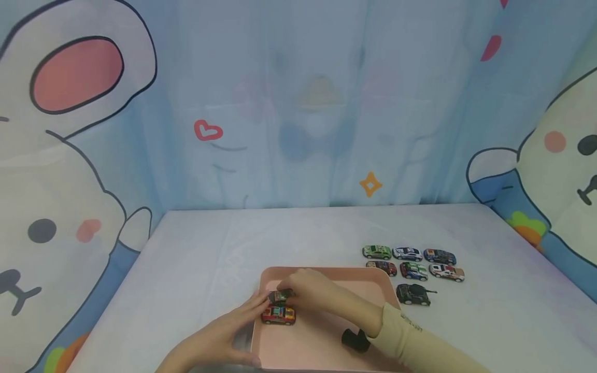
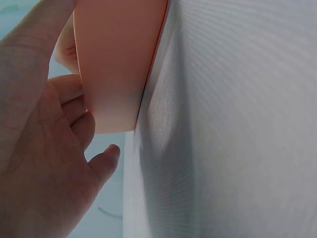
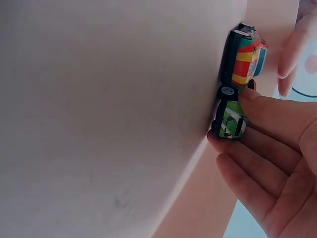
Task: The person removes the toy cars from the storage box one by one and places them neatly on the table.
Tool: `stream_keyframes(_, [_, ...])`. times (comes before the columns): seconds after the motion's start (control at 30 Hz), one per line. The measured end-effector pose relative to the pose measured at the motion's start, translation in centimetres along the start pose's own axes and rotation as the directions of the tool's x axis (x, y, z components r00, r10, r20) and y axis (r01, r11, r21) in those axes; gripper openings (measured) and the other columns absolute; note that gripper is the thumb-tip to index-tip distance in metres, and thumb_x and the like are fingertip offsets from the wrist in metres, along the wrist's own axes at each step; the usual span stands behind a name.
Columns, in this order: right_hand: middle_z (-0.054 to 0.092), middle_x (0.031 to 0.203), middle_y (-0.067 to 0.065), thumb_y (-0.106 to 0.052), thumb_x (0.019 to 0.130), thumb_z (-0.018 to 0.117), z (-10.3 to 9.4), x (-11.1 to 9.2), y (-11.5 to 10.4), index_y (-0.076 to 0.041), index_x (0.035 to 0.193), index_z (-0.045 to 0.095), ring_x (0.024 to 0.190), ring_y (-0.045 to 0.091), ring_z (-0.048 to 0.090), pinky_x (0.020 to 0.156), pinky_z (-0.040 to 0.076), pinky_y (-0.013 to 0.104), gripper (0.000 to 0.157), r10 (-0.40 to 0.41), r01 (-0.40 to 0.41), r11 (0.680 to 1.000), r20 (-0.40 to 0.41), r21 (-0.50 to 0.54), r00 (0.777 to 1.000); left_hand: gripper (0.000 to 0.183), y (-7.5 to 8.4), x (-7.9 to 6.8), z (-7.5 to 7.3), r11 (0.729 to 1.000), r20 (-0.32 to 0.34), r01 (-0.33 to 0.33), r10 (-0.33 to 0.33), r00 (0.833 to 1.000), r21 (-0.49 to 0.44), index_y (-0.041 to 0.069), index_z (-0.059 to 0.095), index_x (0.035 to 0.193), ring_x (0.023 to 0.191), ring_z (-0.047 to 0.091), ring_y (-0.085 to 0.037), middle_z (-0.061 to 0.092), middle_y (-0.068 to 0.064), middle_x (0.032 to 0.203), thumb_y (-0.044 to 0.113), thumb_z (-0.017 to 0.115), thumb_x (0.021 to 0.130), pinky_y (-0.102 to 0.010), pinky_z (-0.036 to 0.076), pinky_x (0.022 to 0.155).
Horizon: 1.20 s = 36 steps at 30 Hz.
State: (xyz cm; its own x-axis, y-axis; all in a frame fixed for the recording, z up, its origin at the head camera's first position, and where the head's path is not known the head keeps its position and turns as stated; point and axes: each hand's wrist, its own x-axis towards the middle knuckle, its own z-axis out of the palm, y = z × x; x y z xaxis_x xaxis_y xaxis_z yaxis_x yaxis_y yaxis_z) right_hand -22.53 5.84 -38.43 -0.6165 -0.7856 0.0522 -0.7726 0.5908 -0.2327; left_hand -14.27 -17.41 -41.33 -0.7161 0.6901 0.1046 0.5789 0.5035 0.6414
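Note:
My right hand [image 1: 314, 291] pinches a small green toy car [image 3: 232, 120] between thumb and fingers, low in the back left part of a pink tray [image 1: 310, 346]. Right in front of that car, a red and yellow toy car [image 1: 279, 315] sits in the tray along its left side. My left hand [image 1: 216, 334] lies at the tray's left rim with its fingers extended, the fingertips close beside the two cars. Seen from the left wrist, that hand's fingers rest against the tray's outer wall [image 2: 116, 64].
Several toy cars [image 1: 414, 271] stand in two rows on the white table [image 1: 210, 248], right of and behind the tray. A dark toy tank [image 1: 414, 294] is by the tray's right edge. Inside the tray, a black object [image 1: 355, 341] shows partly under the right forearm. A printed curtain [image 1: 280, 181] hangs behind.

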Motion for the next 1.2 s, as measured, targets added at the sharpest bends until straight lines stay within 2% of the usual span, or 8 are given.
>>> stream_keyframes(0.27, [0.069, 0.092, -0.008, -0.014, 0.078, 0.076, -0.5, -0.3, 0.1, -0.012, 0.101, 0.073, 0.082, 0.004, 0.062, 0.072, 0.05, 0.023, 0.023, 0.004, -0.004, 1.0, -0.008, 0.006, 1.0, 0.092, -0.1, 0.0, 0.1, 1.0, 0.0, -0.007, 0.007, 1.0, 0.001, 0.012, 0.027, 0.149, 0.138, 0.013, -0.027, 0.013, -0.004, 0.155, 0.045, 0.073, 0.077, -0.051, 0.031, 0.101])
stream_keyframes(0.43, [0.069, 0.094, -0.007, -0.01, 0.08, 0.074, -1.3, -0.8, 0.2, -0.012, 0.103, 0.072, 0.086, 0.006, 0.062, 0.074, 0.05, 0.025, 0.023, 0.002, -0.001, 0.998, -0.018, 0.055, 1.0, 0.093, -0.1, 0.0, 0.0, 1.0, -0.003, -0.024, 0.024, 1.0, 0.003, 0.009, 0.026, 0.148, 0.138, 0.013, -0.028, 0.012, -0.004, 0.155, 0.045, 0.073, 0.076, -0.05, 0.03, 0.102])
stream_keyframes(0.57, [0.069, 0.096, -0.007, -0.008, 0.082, 0.072, -1.8, -1.2, 0.4, -0.012, 0.104, 0.072, 0.089, 0.006, 0.062, 0.077, 0.05, 0.026, 0.023, 0.002, 0.001, 0.996, -0.033, 0.091, 0.999, 0.094, -0.1, 0.0, 0.0, 1.0, 0.001, -0.019, 0.019, 1.0, -0.01, 0.012, 0.024, 0.149, 0.138, 0.012, -0.028, 0.012, -0.003, 0.155, 0.044, 0.073, 0.076, -0.051, 0.03, 0.102])
stream_keyframes(0.77, [0.069, 0.097, -0.006, -0.008, 0.082, 0.072, -2.5, -2.1, 1.2, -0.012, 0.108, 0.071, 0.087, 0.006, 0.062, 0.076, 0.051, 0.025, 0.027, -0.005, 0.009, 0.998, -0.06, 0.068, 0.998, 0.094, -0.1, 0.1, 0.1, 1.0, -0.001, -0.025, 0.025, 1.0, -0.005, 0.014, 0.023, 0.15, 0.139, 0.011, -0.027, 0.012, -0.004, 0.155, 0.046, 0.073, 0.076, -0.052, 0.029, 0.102])
stream_keyframes(1.03, [0.069, 0.099, 0.0, -0.008, 0.081, 0.073, -3.9, -3.6, 2.5, -0.008, 0.111, 0.07, 0.089, 0.011, 0.063, 0.075, 0.051, 0.027, 0.031, 0.037, -0.028, 0.994, -0.084, 0.107, 0.996, 0.094, -0.2, 0.2, 0.2, 1.0, 0.005, -0.015, 0.015, 1.0, -0.004, 0.012, 0.026, 0.149, 0.138, 0.013, -0.026, 0.012, -0.005, 0.155, 0.048, 0.073, 0.075, -0.05, 0.03, 0.103])
stream_keyframes(1.2, [0.069, 0.102, 0.003, -0.008, 0.082, 0.072, -5.5, -5.6, 3.9, -0.005, 0.114, 0.068, 0.089, 0.013, 0.064, 0.072, 0.053, 0.028, 0.033, 0.06, -0.041, 0.982, -0.1, 0.183, 0.993, 0.094, -0.2, 0.2, 0.1, 0.999, 0.0, -0.035, 0.035, 0.999, -0.009, 0.009, 0.026, 0.148, 0.138, 0.014, -0.027, 0.013, -0.007, 0.155, 0.045, 0.074, 0.076, -0.046, 0.029, 0.104])
